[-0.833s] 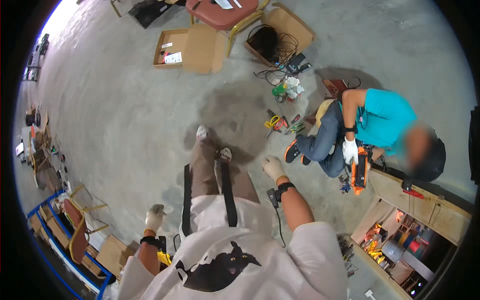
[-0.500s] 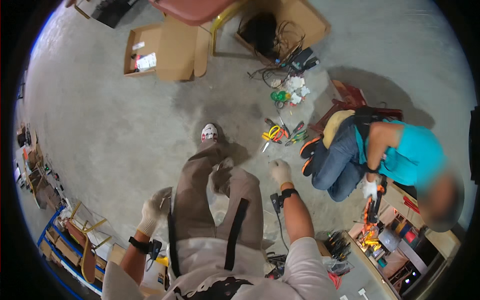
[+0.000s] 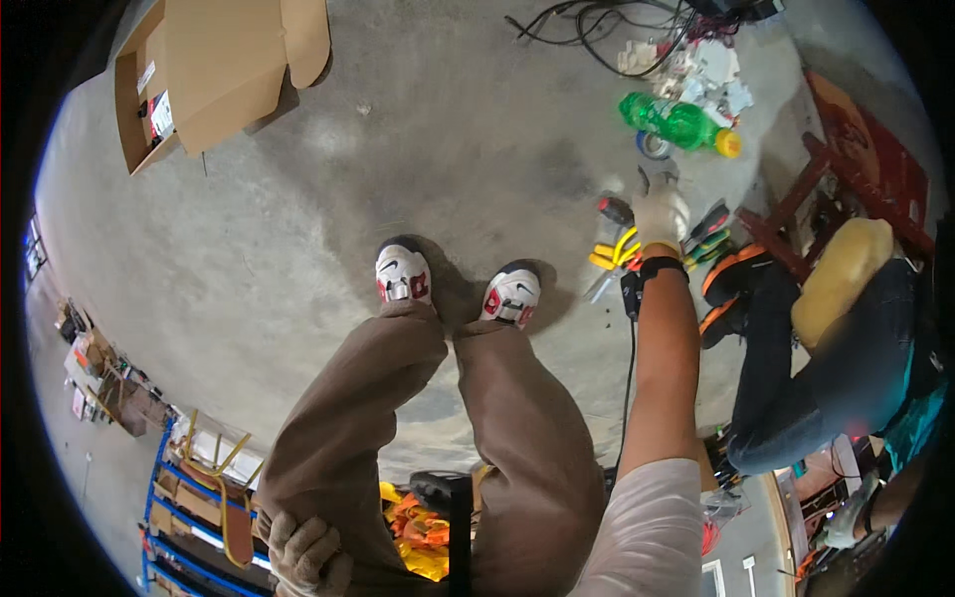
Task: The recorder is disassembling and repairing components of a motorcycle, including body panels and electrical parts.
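Observation:
My right hand [image 3: 660,211], in a white glove with grey fingertips, reaches out low over a cluster of hand tools on the concrete floor. Its fingertips are apart, just short of a roll of tape [image 3: 654,145], and nothing shows between them. Beside that roll lies a green plastic bottle [image 3: 678,121] with a yellow cap. Yellow-handled pliers [image 3: 619,249] and a red-and-black handle [image 3: 616,210] lie left of the hand; green-handled tools [image 3: 708,235] lie right of it. My left hand [image 3: 303,553], also gloved, rests on my left thigh with fingers spread over the trouser cloth.
At right a co-worker's bent legs [image 3: 826,368] and orange-trimmed shoes [image 3: 734,279] are close to the tools, by a dark red stool [image 3: 846,169]. White scraps [image 3: 711,70] and black cables [image 3: 587,25] lie farther off. An open cardboard box [image 3: 224,75] stands far left.
I have bent down and the floor appears nearer. My right hand has moved forward over the tools. My left hand has come down onto my thigh, and both my shoes now show.

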`<action>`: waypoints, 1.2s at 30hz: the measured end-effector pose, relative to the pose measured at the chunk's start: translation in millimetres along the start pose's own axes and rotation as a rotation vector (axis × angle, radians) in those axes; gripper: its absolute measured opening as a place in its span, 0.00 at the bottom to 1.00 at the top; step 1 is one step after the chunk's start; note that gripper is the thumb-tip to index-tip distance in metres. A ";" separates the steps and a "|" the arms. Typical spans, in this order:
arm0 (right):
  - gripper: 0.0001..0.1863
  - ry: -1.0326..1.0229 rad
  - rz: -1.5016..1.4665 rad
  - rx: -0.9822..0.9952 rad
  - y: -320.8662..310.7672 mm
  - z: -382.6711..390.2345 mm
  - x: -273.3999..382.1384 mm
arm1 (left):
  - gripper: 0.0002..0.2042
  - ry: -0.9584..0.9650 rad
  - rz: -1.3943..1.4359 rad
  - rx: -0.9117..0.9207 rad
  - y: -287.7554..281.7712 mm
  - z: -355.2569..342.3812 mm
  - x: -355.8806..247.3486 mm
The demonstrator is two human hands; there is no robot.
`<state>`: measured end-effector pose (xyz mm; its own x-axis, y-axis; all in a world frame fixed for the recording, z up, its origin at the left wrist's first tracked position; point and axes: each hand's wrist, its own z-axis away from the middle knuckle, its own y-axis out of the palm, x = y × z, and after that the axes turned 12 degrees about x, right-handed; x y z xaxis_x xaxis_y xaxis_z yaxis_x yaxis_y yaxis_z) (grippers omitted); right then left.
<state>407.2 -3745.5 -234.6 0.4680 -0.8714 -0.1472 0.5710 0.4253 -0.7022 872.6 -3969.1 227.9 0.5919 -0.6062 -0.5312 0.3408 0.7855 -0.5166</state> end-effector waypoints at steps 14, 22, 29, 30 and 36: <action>0.15 -0.361 -1.033 -0.476 -135.5 213.2 -34.0 | 0.26 -0.169 0.199 -0.026 38.7 36.0 -41.8; 0.16 -0.507 -1.025 -0.679 -290.6 491.2 -8.5 | 0.24 -0.014 0.268 0.060 44.3 105.3 -56.4; 0.27 -0.814 -1.362 -0.549 -292.4 704.4 19.8 | 0.30 0.050 0.248 -0.046 -4.2 218.3 -65.2; 0.28 -0.840 -1.441 -0.532 -281.4 733.1 22.9 | 0.30 0.188 0.548 -0.057 -8.9 230.3 -73.9; 0.13 -0.945 -1.193 -0.367 -282.4 891.1 55.7 | 0.33 0.483 0.423 -0.206 -22.9 333.7 -132.8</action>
<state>873.1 -3696.3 576.2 0.2007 -0.1250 0.9716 0.7828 -0.5759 -0.2358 1030.0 -3864.9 534.4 0.2340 -0.2764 -0.9321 -0.0231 0.9569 -0.2895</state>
